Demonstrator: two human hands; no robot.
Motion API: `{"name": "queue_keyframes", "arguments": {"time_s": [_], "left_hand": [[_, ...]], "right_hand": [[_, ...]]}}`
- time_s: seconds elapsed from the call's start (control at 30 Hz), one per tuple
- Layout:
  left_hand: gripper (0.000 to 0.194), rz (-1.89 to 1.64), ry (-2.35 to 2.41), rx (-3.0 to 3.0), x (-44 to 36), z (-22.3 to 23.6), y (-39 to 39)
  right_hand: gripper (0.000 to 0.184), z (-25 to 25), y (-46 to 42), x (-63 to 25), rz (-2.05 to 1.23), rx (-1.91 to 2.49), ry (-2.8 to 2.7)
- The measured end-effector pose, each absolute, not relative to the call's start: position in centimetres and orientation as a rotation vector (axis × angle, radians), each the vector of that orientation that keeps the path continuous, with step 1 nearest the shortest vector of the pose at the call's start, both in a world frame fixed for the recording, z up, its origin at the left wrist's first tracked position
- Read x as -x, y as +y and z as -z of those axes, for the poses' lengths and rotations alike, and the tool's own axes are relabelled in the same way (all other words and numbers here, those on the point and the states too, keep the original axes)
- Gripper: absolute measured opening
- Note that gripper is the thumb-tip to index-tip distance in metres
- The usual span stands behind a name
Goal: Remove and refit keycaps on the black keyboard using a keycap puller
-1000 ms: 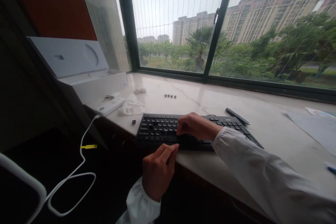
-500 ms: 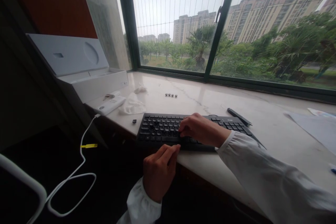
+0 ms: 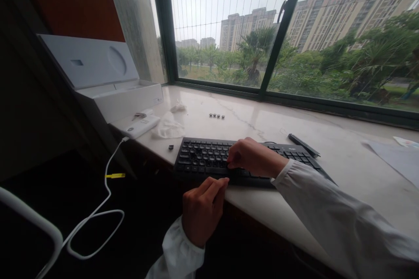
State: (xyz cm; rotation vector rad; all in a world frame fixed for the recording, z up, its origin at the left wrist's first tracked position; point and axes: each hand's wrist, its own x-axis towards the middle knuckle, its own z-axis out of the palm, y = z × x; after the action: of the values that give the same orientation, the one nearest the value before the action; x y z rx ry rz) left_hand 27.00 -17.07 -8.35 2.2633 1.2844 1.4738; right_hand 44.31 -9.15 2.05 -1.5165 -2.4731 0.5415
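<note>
On the white marble desk (image 3: 258,117), a black plastic keyboard (image 3: 209,151) shows gaps, most keys seated; four small dark keycaps (image 3: 218,116) sit off beyond it. Whether the right hand (image 3: 252,157) or left hand (image 3: 204,209) grips anything, I can't tell.

Keyboard (image 3: 204,153): pale logo (image 3: 291,148), too small to read.
White box (image 3: 129,103): tiny printed label (image 3: 157,100), illegible.
Yellow cable tag (image 3: 116,175): faint marks, unreadable.
</note>
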Motion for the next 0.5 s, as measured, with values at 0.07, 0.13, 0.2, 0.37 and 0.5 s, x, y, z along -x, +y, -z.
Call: {"name": "queue_keyframes", "arguments": {"time_s": [0.07, 0.13, 0.2, 0.37, 0.5], "left_hand": [[0.019, -1.466, 1.293, -2.266, -27.0, 8.3, -17.1], [0.018, -1.462, 1.303, -2.268, -27.0, 8.3, -17.0], [0.018, -1.463, 1.307, -2.267, -27.0, 8.4, -17.0], [0.017, -1.468, 1.304, -2.255, -27.1, 8.3, -17.0], [0.019, -1.466, 1.294, -2.249, -27.0, 8.1, -17.0]], "right_hand": [[0.011, -2.2, -9.0, -44.0, -0.514, 1.512, -2.514], [0.012, -2.5, -9.0, -43.6, -0.491, 1.538, -2.545], [0.012, -2.9, -8.9, -43.2, -0.469, 1.58, -2.573], [0.012, -3.9, -8.6, -42.7, -0.44, 1.615, -2.681], [0.013, -4.0, -8.6, -42.7, -0.467, 1.648, -2.671]]}}
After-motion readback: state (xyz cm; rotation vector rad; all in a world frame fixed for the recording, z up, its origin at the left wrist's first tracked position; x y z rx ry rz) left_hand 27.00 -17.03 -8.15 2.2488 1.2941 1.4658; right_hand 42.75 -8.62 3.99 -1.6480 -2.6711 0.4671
